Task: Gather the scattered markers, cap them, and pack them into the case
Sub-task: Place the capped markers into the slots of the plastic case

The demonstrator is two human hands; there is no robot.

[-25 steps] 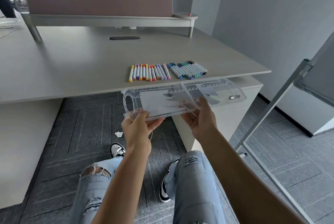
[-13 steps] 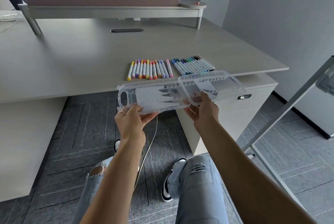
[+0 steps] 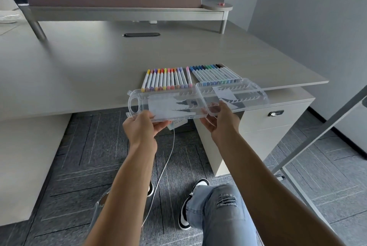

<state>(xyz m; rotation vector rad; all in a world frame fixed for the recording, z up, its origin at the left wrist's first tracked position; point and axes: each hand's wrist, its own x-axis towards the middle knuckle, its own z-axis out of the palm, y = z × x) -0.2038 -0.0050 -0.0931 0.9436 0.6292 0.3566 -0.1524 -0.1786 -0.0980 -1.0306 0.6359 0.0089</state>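
A clear plastic marker case (image 3: 178,102) lies opened flat in the air at the desk's front edge, its two halves side by side and nothing in its slots. My left hand (image 3: 142,126) grips the near edge of the left half by the handle end. My right hand (image 3: 220,119) grips the near edge by the middle hinge. Behind the case, capped markers lie in two rows on the desk: a warm-coloured row (image 3: 165,77) and a blue-green row (image 3: 213,72), their near ends hidden by the case.
The grey desk (image 3: 99,66) has a brown partition and a shelf at the back and a black cable slot (image 3: 141,35). A white drawer cabinet (image 3: 268,132) stands under its right end. A slanted metal stand (image 3: 317,132) is at right. My legs and a white cable are below.
Both hands have lifted the open case up and forward, from below the desk's edge to level with it, so it now overlaps the markers' near ends.
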